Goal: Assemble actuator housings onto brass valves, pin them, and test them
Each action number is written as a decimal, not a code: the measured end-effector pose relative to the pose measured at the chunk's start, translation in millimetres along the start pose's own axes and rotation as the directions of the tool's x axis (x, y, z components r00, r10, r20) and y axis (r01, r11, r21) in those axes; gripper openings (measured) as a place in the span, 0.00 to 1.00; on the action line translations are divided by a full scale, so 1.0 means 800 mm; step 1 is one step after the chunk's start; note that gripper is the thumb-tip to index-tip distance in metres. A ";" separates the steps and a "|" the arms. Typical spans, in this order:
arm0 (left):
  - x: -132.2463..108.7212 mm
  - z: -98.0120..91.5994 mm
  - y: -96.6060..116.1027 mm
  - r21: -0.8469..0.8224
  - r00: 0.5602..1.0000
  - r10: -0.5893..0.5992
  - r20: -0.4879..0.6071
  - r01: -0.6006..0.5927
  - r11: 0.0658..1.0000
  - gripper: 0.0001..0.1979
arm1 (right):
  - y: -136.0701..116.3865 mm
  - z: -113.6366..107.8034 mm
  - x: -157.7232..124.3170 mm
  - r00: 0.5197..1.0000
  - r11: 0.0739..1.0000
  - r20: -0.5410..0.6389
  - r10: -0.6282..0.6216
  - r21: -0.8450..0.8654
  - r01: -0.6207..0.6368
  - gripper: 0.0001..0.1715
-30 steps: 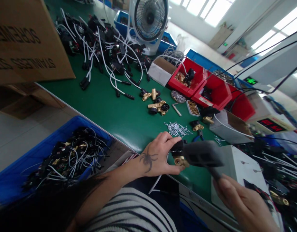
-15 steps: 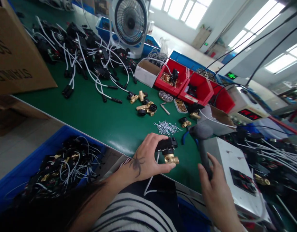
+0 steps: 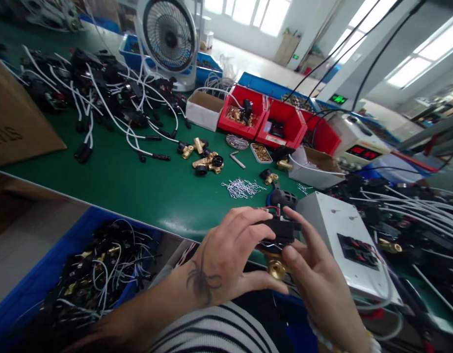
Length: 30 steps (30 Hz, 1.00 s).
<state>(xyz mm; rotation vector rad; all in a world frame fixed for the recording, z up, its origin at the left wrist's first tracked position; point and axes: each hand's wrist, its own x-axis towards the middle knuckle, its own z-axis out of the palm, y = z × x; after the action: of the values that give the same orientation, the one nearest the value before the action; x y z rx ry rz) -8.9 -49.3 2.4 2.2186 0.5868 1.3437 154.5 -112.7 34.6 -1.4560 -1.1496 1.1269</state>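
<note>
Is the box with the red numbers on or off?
On: its display glows red, too blurry to read.

Head cam, fwd/down, tilted, nr bench [image 3: 112,186]

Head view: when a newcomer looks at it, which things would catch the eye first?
Probably the black-and-brass part between the left hand and the right hand, low and right of centre, would come first, then the dark spider-shaped mark low on the back of the left hand. After these, the white fan at the top, left of centre, and the blue tub of wired parts at the lower left.
</note>
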 end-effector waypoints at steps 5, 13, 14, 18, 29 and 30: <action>0.005 -0.010 0.004 -0.042 1.000 0.009 -0.006 -0.009 0.999 0.07 | 0.003 0.007 -0.002 0.998 0.997 -0.053 -0.029 0.065 0.033 0.32; 0.005 -0.002 0.015 -0.018 0.988 -0.017 -0.150 0.015 1.000 0.02 | 0.008 0.013 -0.004 0.993 0.997 -0.106 -0.045 0.057 0.052 0.28; 0.004 -0.001 0.016 -0.025 0.988 -0.023 -0.152 0.019 0.999 0.02 | 0.009 0.013 -0.003 0.994 0.997 -0.102 -0.040 0.067 0.047 0.28; -0.002 0.006 0.017 -0.239 0.956 -0.221 -0.191 0.172 0.956 0.12 | 0.013 0.021 -0.003 0.992 0.991 -0.122 -0.044 0.123 0.059 0.28; 0.011 0.005 0.000 -0.763 0.548 -0.669 0.501 0.645 -0.043 0.30 | -0.037 -0.116 0.065 0.805 0.579 -0.451 -0.386 -0.798 -0.169 0.26; 0.011 0.004 0.002 -0.768 0.549 -0.665 0.505 0.638 -0.057 0.30 | -0.037 -0.139 0.079 0.821 0.577 -0.470 -0.325 -0.786 -0.222 0.26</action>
<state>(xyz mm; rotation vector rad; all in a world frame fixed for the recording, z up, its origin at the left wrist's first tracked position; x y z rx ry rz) -2.1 -46.1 8.3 0.6701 0.5587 0.7434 268.8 -60.2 73.0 -2.2427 -1.2970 -0.0592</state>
